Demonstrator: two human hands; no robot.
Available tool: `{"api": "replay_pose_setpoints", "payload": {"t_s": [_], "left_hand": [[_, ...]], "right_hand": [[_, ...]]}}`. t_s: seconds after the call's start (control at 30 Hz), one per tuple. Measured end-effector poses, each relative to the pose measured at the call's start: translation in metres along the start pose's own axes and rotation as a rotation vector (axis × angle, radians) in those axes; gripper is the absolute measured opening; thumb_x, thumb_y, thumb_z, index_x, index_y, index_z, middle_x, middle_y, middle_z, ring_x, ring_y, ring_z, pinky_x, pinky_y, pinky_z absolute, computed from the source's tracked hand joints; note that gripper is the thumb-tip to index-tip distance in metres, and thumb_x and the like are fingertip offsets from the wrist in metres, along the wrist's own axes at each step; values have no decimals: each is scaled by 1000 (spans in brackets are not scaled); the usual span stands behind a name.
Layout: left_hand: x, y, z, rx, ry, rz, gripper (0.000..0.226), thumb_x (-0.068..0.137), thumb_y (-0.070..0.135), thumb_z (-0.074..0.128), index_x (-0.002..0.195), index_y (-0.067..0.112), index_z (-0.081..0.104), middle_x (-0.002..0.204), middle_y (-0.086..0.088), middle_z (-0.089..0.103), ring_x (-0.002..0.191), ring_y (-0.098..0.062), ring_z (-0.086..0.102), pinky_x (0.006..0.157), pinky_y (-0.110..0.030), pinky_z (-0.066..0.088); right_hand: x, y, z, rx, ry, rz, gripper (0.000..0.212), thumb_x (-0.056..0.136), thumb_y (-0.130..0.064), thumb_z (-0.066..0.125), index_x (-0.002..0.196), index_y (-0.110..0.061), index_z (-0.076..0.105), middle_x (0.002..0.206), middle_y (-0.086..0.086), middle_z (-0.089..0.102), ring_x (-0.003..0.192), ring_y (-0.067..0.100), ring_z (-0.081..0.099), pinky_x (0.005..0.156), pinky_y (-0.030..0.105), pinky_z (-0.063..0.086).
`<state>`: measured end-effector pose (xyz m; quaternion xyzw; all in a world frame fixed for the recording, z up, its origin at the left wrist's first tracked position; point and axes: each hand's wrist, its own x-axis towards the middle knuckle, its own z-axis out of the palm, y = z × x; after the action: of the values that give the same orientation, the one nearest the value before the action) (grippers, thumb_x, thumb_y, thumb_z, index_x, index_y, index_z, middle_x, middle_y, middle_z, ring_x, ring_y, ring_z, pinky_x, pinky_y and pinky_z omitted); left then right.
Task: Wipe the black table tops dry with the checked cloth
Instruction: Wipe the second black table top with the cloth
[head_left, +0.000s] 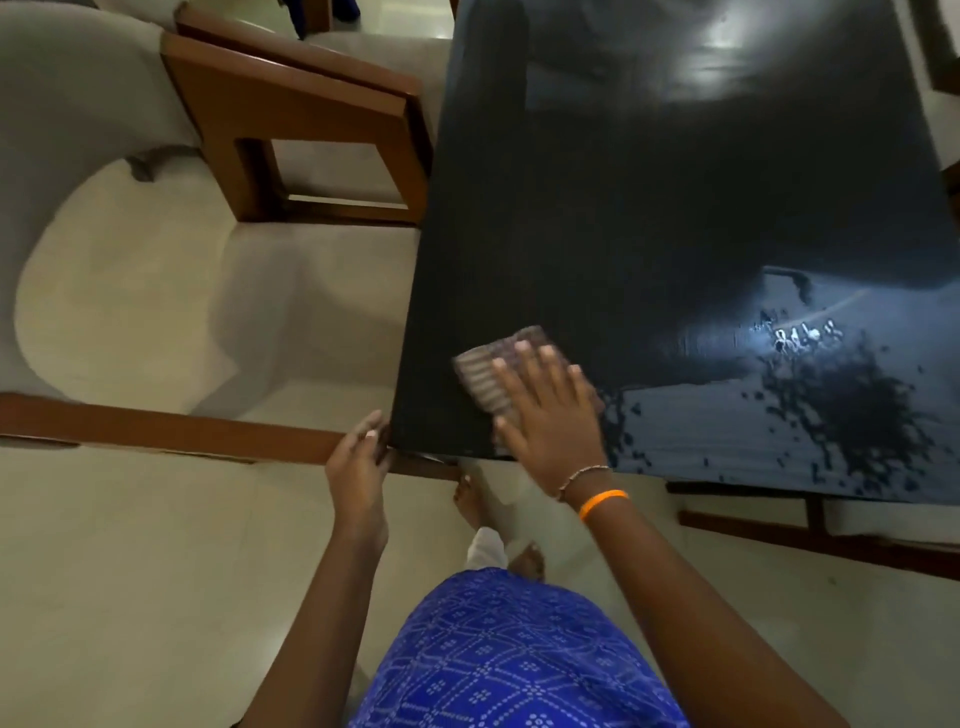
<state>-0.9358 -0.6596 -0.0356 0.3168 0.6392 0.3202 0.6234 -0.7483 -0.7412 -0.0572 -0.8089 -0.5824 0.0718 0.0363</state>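
Observation:
The black table top (649, 208) fills the upper right of the view. A folded checked cloth (480, 376) lies flat near the table's near left corner. My right hand (550, 410) presses flat on the cloth with fingers spread, covering most of it. My left hand (358, 462) grips the table's near left corner edge. Water droplets and a wet film (831, 405) shine on the near right part of the table; the left and middle parts look matte.
A grey upholstered armchair (104, 234) with brown wooden arms stands left of the table, another chair (322, 67) behind it. Pale floor tiles (156, 571) lie below. My bare feet (478, 499) stand by the table's near edge, above a low wooden rail (831, 545).

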Motion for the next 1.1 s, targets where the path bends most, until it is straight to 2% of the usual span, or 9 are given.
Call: {"api": "replay_pose_setpoints", "payload": {"t_s": [0.2, 0.37, 0.43, 0.6, 0.73, 0.8, 0.93, 1.0, 1.1], "left_hand": [[1, 3, 3, -55, -1, -57, 28, 94, 0, 37, 113, 5, 57, 118, -15, 59, 104, -19, 60, 84, -27, 49], [-6, 1, -4, -100, -3, -78, 26, 95, 3, 38, 111, 8, 59, 117, -12, 61, 106, -20, 60, 86, -26, 49], [-8, 1, -6, -117, 3, -82, 27, 95, 3, 39, 112, 8, 59, 117, -11, 62, 108, -21, 60, 91, -28, 48], [-13, 1, -8, -170, 4, -69, 35, 95, 0, 32, 124, 0, 51, 121, -17, 58, 110, -25, 58, 94, -30, 46], [-17, 3, -15, -135, -3, -35, 38, 94, 0, 30, 121, 6, 56, 116, -14, 62, 105, -22, 61, 81, -25, 51], [-21, 2, -20, -106, -11, -58, 40, 94, -1, 29, 123, 6, 55, 118, -15, 61, 107, -23, 60, 82, -24, 50], [-32, -5, -19, 187, 41, -6, 36, 92, -1, 37, 123, 7, 54, 124, -14, 58, 110, -23, 56, 96, -33, 47], [-41, -11, -14, 377, 85, 117, 31, 91, 5, 45, 118, 18, 55, 122, -5, 56, 109, -17, 53, 97, -33, 44], [-56, -16, 2, 525, 31, 305, 27, 90, 10, 50, 109, 28, 56, 113, 5, 49, 101, -10, 52, 83, -21, 44]], "right_hand": [[-49, 95, -15, 17, -2, 373, 66, 87, -52, 20, 149, -26, 17, 159, 6, 10, 147, 29, 9, 117, 49, 11], [-52, 63, -13, 74, 23, 512, 73, 84, -53, 13, 150, -20, 12, 159, 12, 4, 147, 34, 2, 117, 55, 4], [-46, 29, -11, 86, 4, 427, 72, 85, -50, 15, 150, -21, 9, 159, 13, 2, 146, 35, -1, 116, 56, 2], [-15, -80, 4, 139, -71, 52, 69, 90, -42, 32, 150, -21, 6, 159, 12, -2, 146, 34, -8, 115, 53, -9], [-4, -132, 14, 108, -138, -147, 64, 93, -32, 37, 150, -22, 10, 159, 12, 0, 146, 36, -6, 113, 53, -15], [-5, -130, 16, 75, -132, -208, 60, 95, -30, 37, 149, -23, 13, 159, 11, 4, 146, 35, -2, 115, 52, -12], [-13, -94, 13, -45, 9, -277, 60, 88, -38, 54, 143, -27, 34, 152, 7, 33, 141, 29, 29, 114, 49, 26], [-26, -63, 13, -50, 59, -276, 61, 85, -37, 57, 142, -27, 37, 149, 7, 39, 139, 29, 35, 112, 50, 29], [-55, -3, 12, -84, 105, -223, 63, 83, -29, 48, 144, -24, 31, 151, 9, 35, 140, 30, 31, 113, 52, 27]]}}
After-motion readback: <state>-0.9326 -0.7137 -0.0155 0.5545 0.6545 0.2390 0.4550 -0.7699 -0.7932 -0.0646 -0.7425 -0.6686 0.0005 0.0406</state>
